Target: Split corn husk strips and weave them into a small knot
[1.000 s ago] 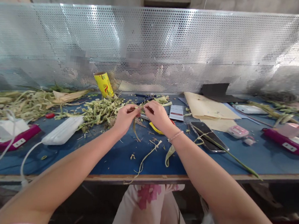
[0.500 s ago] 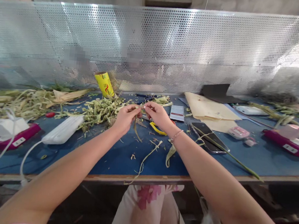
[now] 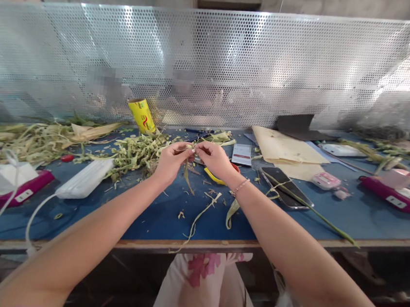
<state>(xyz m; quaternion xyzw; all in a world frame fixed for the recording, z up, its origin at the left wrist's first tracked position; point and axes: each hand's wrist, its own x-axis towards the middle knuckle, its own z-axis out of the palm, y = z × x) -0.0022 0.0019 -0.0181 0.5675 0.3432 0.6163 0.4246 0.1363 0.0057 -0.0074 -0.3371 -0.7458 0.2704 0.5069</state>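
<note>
My left hand pinches a dried plant strip, whose brownish-green end dangles below the fingers. My right hand meets it fingertip to fingertip over the middle of the table, its thumb and finger closed on the strip's upper end. A small pale bit of it shows between the fingers; the rest is hidden. Beneath the right hand lies a tool with a yellow handle, partly covered. A heap of pale green plant scraps lies beside the left hand. Loose strips lie nearer the front edge.
Behind stands a perforated metal screen. A yellow tube leans by the heap. At left are a white power strip and a magenta socket block. Phones, brown paper and a pink case lie right.
Both hands stay together at nearly the same spot, with small finger shifts. A pale bit of the strip now shows more plainly between the fingertips. The view has shifted slightly.
</note>
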